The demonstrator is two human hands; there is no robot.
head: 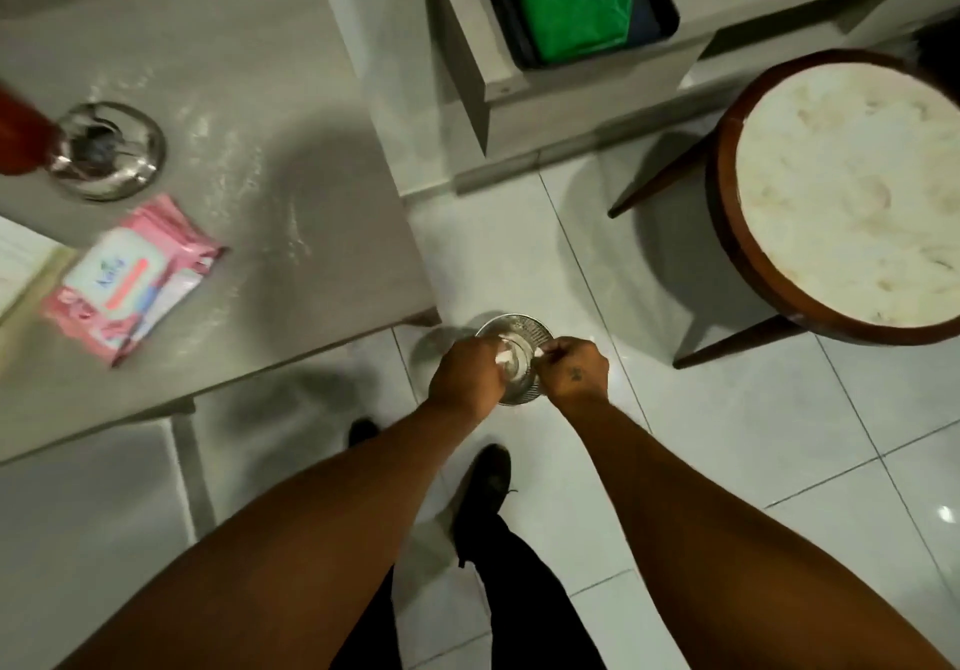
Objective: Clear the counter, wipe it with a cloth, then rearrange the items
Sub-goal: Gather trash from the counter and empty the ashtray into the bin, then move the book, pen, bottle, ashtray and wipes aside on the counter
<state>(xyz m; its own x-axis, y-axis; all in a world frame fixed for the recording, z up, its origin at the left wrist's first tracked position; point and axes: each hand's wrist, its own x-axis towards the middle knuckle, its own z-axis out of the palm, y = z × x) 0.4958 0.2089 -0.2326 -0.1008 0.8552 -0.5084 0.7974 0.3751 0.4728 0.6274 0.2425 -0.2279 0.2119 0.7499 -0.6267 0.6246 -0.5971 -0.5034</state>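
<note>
My left hand (467, 376) and my right hand (574, 370) are held together low over the floor, just off the counter's near corner. Between them is a small round metal bowl (519, 334), with something white (506, 357) pinched at its rim by both hands. The grey counter (249, 160) fills the left; its surface shows wet streaks. On it lie a pink pack of wet wipes (130, 277), a shiny metal ashtray-like dish (106, 150) and a red object (21, 129) at the left edge. A green cloth (574, 9) lies folded in a dark tray (670, 4) on a lower shelf.
A round stool (852, 196) with a cream cushion and dark wooden frame stands at the right on the white tiled floor (727, 461). A paper or booklet (26, 264) lies at the counter's left edge. My dark shoes (485, 477) are below my hands.
</note>
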